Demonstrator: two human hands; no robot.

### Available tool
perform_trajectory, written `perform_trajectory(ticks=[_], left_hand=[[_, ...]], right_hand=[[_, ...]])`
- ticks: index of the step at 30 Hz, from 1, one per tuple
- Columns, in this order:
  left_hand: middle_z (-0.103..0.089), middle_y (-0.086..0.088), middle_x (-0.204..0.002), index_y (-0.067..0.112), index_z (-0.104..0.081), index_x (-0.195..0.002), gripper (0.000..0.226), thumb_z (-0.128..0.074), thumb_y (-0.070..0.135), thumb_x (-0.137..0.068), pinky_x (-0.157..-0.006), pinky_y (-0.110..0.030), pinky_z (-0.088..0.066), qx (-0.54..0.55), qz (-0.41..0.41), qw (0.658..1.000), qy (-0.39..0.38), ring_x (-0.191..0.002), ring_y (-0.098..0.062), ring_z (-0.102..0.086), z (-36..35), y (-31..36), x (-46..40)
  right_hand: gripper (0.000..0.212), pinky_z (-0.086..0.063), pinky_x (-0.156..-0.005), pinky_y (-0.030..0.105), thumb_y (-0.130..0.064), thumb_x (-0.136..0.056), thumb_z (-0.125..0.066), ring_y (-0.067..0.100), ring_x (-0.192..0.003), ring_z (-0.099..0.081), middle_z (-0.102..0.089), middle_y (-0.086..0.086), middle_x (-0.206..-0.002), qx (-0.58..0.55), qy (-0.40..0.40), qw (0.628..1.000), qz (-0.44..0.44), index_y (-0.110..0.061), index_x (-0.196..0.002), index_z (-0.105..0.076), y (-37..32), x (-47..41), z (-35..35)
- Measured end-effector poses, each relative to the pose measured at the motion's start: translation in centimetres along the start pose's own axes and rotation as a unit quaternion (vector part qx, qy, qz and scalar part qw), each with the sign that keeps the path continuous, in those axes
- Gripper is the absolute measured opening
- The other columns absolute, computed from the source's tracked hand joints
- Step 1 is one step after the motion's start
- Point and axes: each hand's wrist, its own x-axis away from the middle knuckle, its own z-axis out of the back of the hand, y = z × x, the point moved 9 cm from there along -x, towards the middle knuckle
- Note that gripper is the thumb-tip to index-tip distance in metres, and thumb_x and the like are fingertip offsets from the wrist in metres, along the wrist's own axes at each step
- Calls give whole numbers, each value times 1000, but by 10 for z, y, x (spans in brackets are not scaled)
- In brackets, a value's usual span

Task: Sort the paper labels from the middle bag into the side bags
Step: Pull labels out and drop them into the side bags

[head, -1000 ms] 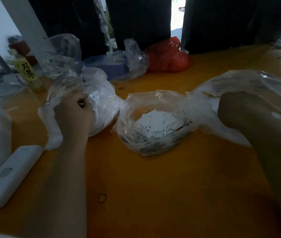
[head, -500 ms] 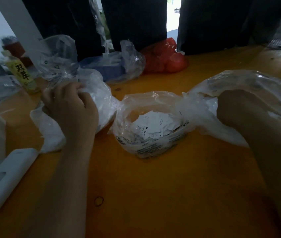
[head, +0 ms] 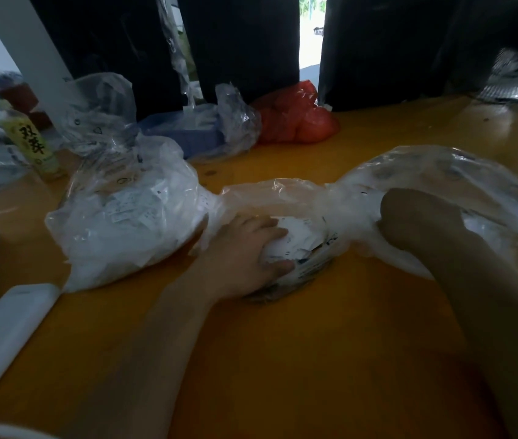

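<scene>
Three clear plastic bags lie in a row on the orange table [head: 314, 359]. The middle bag [head: 286, 191] holds small white paper labels [head: 298, 236]. My left hand [head: 245, 251] reaches into it, fingers spread over the labels and thumb at the bag's near side. The left bag [head: 124, 223] bulges with white labels. My right hand [head: 419, 220] is inside the mouth of the right bag [head: 460, 185], seen from the back as a dark fist; its fingers are hidden.
A white flat device [head: 1, 340] lies at the near left edge. A yellow-labelled bottle [head: 31, 144] stands at the far left. At the back sit another clear bag [head: 99, 112], a blue bag [head: 188, 134] and a red bag [head: 295, 118].
My left hand has left the left bag and moved right into the middle bag, onto the labels. My right hand has stayed in the right bag.
</scene>
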Motion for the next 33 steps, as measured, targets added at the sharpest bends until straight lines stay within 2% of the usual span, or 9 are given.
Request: perform_trajectory(ticks=[5, 10, 14, 17, 19, 21, 26, 30, 33], left_hand=[[-27, 19, -169, 38, -43, -157, 73, -67, 63, -92, -128, -35, -23, 29, -30, 999, -35, -155, -5, -21, 3, -12, 8], [-26, 23, -168, 41, -45, -155, 72, -75, 52, -90, -129, -34, -21, 46, -48, 997, -42, -156, 1, -17, 7, -12, 13], [-51, 18, -153, 33, -59, -145, 53, -56, 41, -93, -120, -29, -35, 100, -37, 988, 110, -141, 3, -39, 37, -4, 14], [-72, 12, -122, 24, -72, -125, 34, -49, 32, -102, -97, -7, -42, 139, -25, 954, 265, -112, 7, -58, 60, 6, 22], [-74, 18, -108, 29, -73, -119, 33, -47, 41, -103, -85, -9, -49, 245, 21, 928, 281, -102, 4, -66, 60, 4, 22], [-76, 18, -105, 32, -71, -120, 46, -42, 60, -97, -86, -20, -56, 366, 58, 899, 234, -98, -1, -70, 47, 2, 15], [-78, 7, -116, 34, -70, -119, 62, -49, 80, -83, -87, -34, -57, 568, 78, 809, 128, -103, -18, -75, 20, 11, 4], [-79, -5, -111, 30, -83, -102, 38, -71, 63, -88, -83, -26, -58, 623, 81, 770, 111, -96, -19, -75, 18, 13, 7], [-79, -7, -105, 16, -80, -112, 41, -74, 42, -81, -78, -23, -59, 672, 110, 725, 101, -88, -15, -73, 12, 8, 8]], right_hand=[[15, -42, -66, 34, -12, -96, -55, 29, -79, -56, -43, 0, -70, -46, 101, 994, 4, -14, -82, -54, 2, -1, 17], [37, -39, -67, 31, -40, -95, -66, 27, -73, -54, -54, 4, -68, -71, 115, 990, 31, -11, -74, -55, -7, 0, 21], [38, -36, -61, 29, -44, -100, -57, 22, -74, -63, -69, 9, -82, -121, 175, 976, 51, -7, -93, -68, -8, 4, 40], [36, -36, -48, 26, -45, -101, -54, 10, -53, -55, -64, -3, -64, -382, 195, 901, 68, -19, -81, -66, -8, 12, 53], [30, -35, -44, 24, -39, -101, -57, 9, -47, -43, -65, -5, -67, -639, 73, 760, 94, -14, -87, -64, -23, 13, 39], [28, -30, -42, 24, -31, -101, -57, 12, -48, -31, -62, 0, -70, -755, -47, 642, 124, -7, -89, -60, -49, 17, 23], [29, -26, -40, 25, -31, -101, -57, 12, -45, -26, -59, 8, -75, -751, -123, 618, 197, -6, -88, -59, -86, 30, 6], [34, -26, -42, 26, -34, -101, -57, 12, -43, -29, -64, 8, -74, -722, -95, 649, 221, -1, -94, -62, -96, 36, 1], [28, -21, -41, 26, -35, -98, -61, 11, -43, -27, -62, 9, -73, -763, -127, 603, 195, -12, -85, -69, -103, 37, -10]])
